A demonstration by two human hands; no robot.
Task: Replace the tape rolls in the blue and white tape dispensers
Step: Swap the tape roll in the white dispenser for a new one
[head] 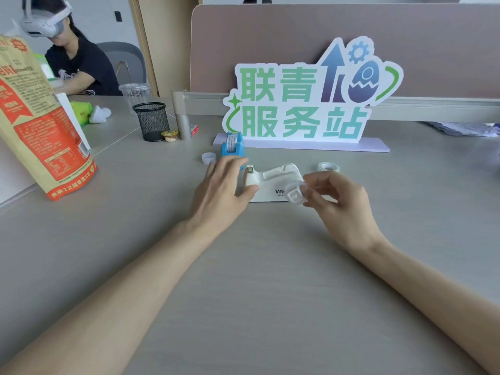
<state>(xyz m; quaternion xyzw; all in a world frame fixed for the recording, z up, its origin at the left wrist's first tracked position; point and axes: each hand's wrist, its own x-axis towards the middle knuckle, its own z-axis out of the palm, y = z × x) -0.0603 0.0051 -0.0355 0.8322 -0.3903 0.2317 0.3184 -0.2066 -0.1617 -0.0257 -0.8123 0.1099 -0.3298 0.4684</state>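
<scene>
Two bare forearms reach over the grey worktop [243, 293] ahead of us. Our right hand [343, 209] has its grip pinched on a small clear tape roll [296, 194], held just in front of the white dispenser [273, 182]. Our left hand [220, 190] lies flat with fingers spread, its thumb touching the white dispenser's left end, clamped on nothing. The white dispenser's cradle looks empty. Just behind our left fingers stands the blue dispenser [232, 148] with a roll seated in it, and left of that sits a small white core [208, 157]. Another clear tape ring [328, 167] lies flat behind the white dispenser to the right. Farther back stand a lettered sign [303, 104], a black mesh cup [151, 121] and an orange bag [40, 125] at far left.
</scene>
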